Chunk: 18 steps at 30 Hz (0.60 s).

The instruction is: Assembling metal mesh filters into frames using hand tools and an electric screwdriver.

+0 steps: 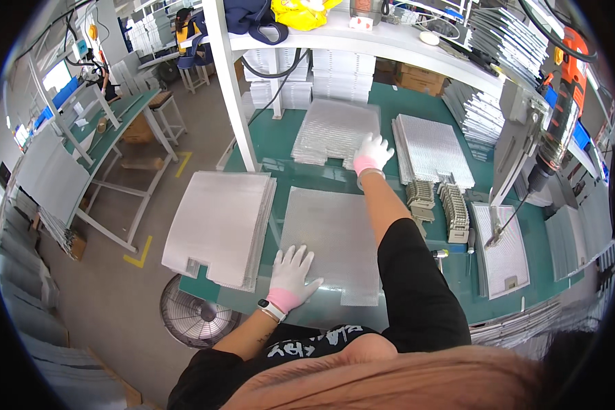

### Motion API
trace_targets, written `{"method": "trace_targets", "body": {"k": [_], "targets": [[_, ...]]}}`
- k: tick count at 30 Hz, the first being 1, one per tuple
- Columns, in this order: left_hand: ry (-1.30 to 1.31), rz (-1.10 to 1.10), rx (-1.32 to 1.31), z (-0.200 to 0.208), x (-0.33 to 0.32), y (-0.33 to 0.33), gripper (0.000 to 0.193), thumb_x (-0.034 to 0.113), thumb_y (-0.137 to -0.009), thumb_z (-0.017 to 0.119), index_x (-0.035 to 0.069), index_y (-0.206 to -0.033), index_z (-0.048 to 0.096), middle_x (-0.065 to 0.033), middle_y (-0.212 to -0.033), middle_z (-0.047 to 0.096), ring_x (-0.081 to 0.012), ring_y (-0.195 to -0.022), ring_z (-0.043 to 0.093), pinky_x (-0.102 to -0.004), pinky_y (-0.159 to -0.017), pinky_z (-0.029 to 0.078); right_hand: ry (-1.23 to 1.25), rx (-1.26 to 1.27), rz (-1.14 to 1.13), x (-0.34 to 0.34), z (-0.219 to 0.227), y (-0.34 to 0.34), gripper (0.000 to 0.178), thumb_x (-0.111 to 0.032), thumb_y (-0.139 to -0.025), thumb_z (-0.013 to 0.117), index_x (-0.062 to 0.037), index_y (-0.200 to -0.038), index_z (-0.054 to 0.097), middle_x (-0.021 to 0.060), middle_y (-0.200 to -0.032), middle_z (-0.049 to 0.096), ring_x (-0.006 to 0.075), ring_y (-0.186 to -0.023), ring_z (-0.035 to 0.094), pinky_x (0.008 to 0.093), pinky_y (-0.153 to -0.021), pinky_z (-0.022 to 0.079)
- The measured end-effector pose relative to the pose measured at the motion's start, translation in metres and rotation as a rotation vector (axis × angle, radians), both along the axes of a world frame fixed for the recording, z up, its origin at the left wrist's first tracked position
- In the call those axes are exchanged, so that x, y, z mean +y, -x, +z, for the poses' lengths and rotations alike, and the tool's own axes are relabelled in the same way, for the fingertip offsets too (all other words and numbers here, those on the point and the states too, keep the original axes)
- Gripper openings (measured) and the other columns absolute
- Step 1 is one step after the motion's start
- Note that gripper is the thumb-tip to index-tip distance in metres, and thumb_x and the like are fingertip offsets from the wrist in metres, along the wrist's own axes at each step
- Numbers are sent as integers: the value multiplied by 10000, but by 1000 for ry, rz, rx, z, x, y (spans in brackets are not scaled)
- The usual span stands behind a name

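My left hand (292, 277), in a white glove with a pink cuff, lies with fingers spread on the near left edge of a flat grey sheet (331, 239). This sheet rests on the green table in front of me. Farther off, my right hand (373, 152), gloved the same way, reaches over the right edge of a stack of pale translucent sheets (331, 130). Its fingers look apart and slightly bent, with no object visible in them. A notched stack of whitish panels (219, 225) sits left of the grey sheet. Another ribbed stack (430, 147) lies right of my right hand.
Rows of beige plastic pieces (453, 212) and a screwdriver (471, 242) lie to the right. An orange power drill (566, 102) hangs above a smaller panel stack (502, 260). A white shelf (389, 42) crosses the far side. A round fan (197, 309) stands beside the table.
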State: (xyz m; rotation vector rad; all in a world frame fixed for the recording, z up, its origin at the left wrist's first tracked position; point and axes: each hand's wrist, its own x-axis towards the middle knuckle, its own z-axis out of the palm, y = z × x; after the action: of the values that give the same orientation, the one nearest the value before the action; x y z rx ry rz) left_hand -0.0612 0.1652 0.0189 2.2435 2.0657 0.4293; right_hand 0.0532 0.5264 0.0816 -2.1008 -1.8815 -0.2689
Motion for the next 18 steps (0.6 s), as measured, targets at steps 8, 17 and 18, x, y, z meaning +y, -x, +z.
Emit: {"method": "trace_targets", "body": {"k": [8, 17, 18], "targets": [[-85, -24, -36, -2, 0, -1, 682, 484, -839, 628, 33, -1339, 518, -186, -1425, 450, -381, -1349, 363, -550, -1133, 242, -540, 1288, 730, 8, 70, -39, 699, 42, -829, 647, -78, -1469, 392, 149, -1392, 501, 160, -997, 606, 290, -889, 513], [-83, -9, -27, -8, 2, -1, 686, 470, -851, 612, 35, -1368, 495, -189, -1459, 423, -389, -1366, 350, -545, -1150, 223, -65, 1255, 748, -12, 32, -97, 480, 73, -889, 556, -12, -1360, 527, 105, -1252, 618, 118, -1080, 591, 257, -915, 481], [-77, 1, -21, -10, -1, -1, 689, 472, -854, 607, 38, -1375, 488, -190, -1464, 418, -390, -1369, 347, -541, -1154, 217, 124, 1224, 667, -16, 26, -97, 433, 66, -890, 553, -8, -1317, 571, 99, -1256, 619, 117, -1086, 593, 259, -918, 482]]}}
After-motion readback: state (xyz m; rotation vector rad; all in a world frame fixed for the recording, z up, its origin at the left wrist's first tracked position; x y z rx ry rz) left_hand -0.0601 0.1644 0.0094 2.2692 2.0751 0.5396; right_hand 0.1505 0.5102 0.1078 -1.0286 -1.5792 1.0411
